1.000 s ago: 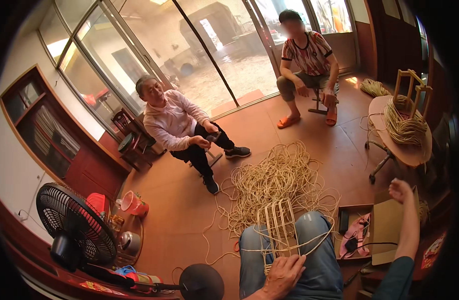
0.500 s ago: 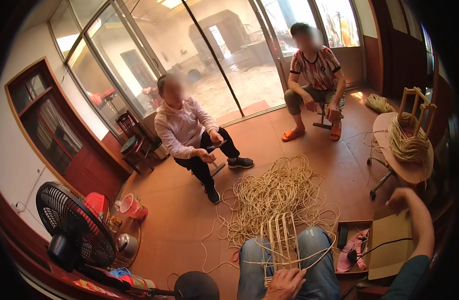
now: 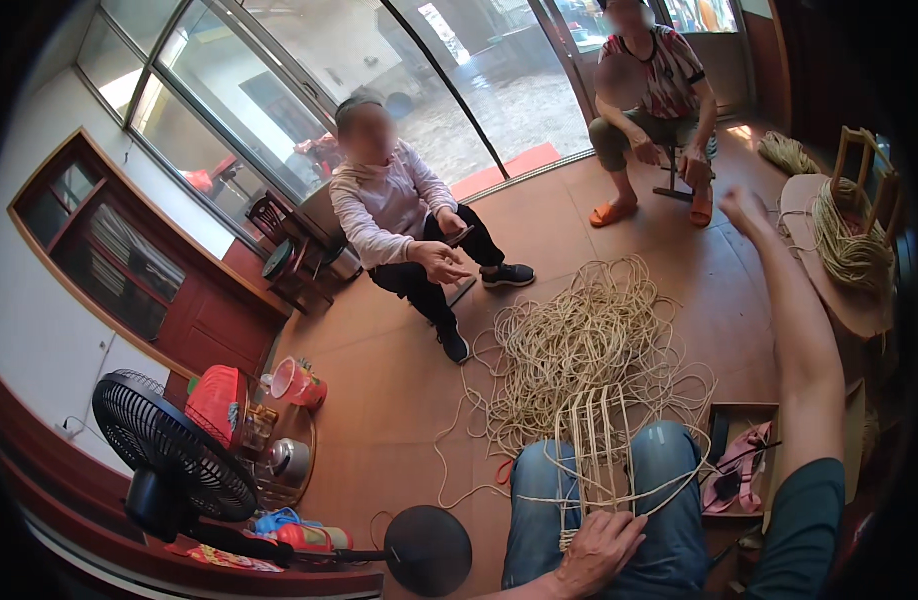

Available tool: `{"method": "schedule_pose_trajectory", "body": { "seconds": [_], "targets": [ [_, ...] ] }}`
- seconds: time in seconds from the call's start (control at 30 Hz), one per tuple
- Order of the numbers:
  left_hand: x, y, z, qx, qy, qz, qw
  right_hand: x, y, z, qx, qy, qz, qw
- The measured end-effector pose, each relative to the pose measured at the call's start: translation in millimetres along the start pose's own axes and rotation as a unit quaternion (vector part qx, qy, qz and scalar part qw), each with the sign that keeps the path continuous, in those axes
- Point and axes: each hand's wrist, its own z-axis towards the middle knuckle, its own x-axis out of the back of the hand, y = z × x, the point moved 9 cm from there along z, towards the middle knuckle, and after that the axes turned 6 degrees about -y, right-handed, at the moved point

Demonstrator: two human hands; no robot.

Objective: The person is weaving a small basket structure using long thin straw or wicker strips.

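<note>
Pale straw-coloured cords (image 3: 601, 440) stretch in long parallel strands over my jeans-clad lap, with other strands crossing them above my knees. My left hand (image 3: 597, 552) presses on their near end, its fingers bent over the strands; the fingertips are partly hidden. Far out to the front right, my right hand (image 3: 745, 212) is raised at the end of a stretched arm. Its fingers look curled, and anything inside them is too small to make out. Just beyond my knees, a big loose heap of the same cord (image 3: 584, 340) lies on the floor.
Two people sit facing me, one in a pale jacket (image 3: 404, 200), one in a patterned shirt (image 3: 664, 75). A black fan (image 3: 174, 455) stands left. At right are an open cardboard box (image 3: 717, 430) and a board (image 3: 804, 225) bearing a wooden frame wound with cord (image 3: 851, 240).
My right arm has swung up and forward from beside the box. My left hand stays on the cords. The view has tipped downward, and the pale-jacketed person's hand has opened outward.
</note>
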Motion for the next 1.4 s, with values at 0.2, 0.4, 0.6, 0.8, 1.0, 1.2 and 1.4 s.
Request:
{"method": "schedule_pose_trajectory", "body": {
  "seconds": [0.2,0.4,0.6,0.8,1.0,1.2,1.4],
  "targets": [
    [10,14,-20,-0.049,0.042,-0.049,0.997,11,-252,-6,0.09,0.018,0.375,0.923],
    [6,11,-25,-0.047,0.039,-0.057,0.996,-110,-240,-148,0.168,-0.146,0.157,0.962],
    [2,5,-32,-0.035,0.049,-0.079,0.995,-128,6,-361,0.13,-0.526,-0.226,0.81],
    [7,3,-27,-0.067,0.061,-0.113,0.99,-10,146,-570,0.026,-0.703,-0.258,0.663],
    [22,-1,-18,-0.076,0.023,-0.068,0.994,64,117,-654,-0.389,-0.703,-0.005,0.595],
    [19,3,-7,-0.062,-0.031,-0.066,0.995,68,-10,-623,-0.532,-0.48,0.26,0.648],
    [15,2,-14,-0.068,-0.042,-0.068,0.994,42,-29,-651,-0.563,-0.439,0.359,0.601]
  ]
}}
